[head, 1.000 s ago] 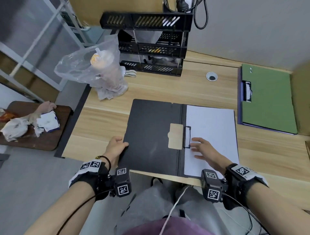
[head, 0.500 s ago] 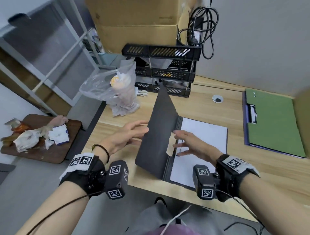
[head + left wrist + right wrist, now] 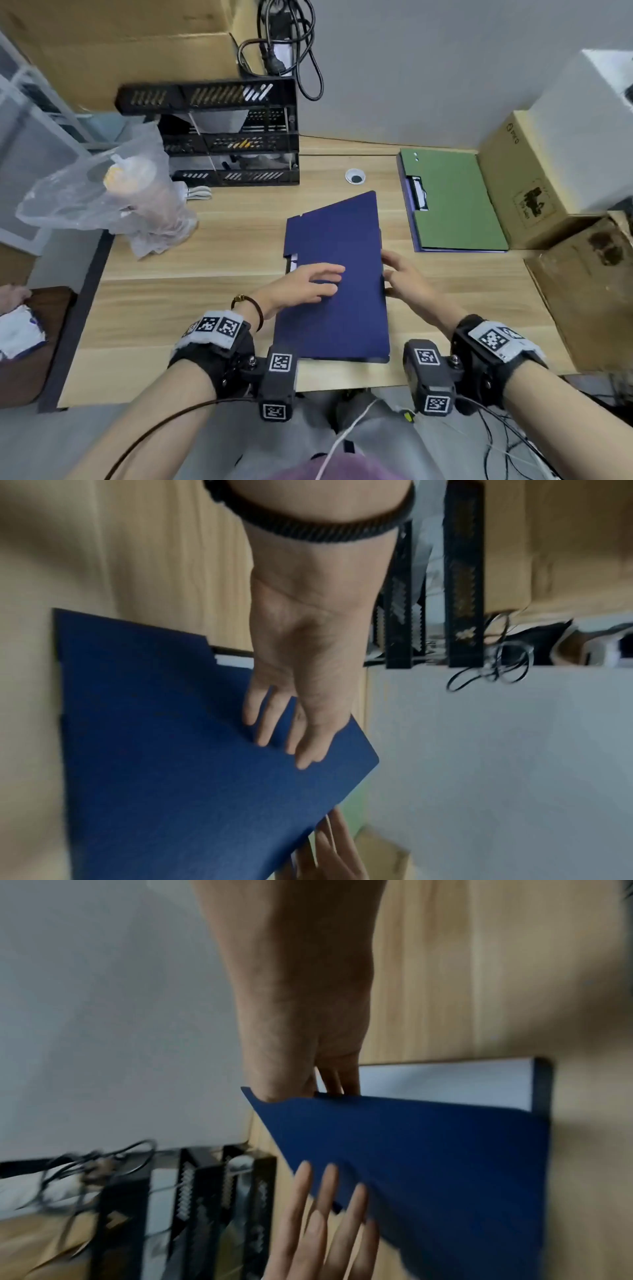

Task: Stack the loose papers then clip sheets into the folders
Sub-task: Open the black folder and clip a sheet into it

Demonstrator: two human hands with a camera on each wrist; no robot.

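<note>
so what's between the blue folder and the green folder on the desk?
Only bare desk lies between the blue folder and the green folder, in the head view; right hand is at the blue folder's edge.

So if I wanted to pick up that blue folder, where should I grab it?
Probably the blue folder is best taken by its long right edge, coming from the right, where the right hand already is. The cover isn't quite flat there, so fingers can slip under it. The left hand lies flat on top.
</note>
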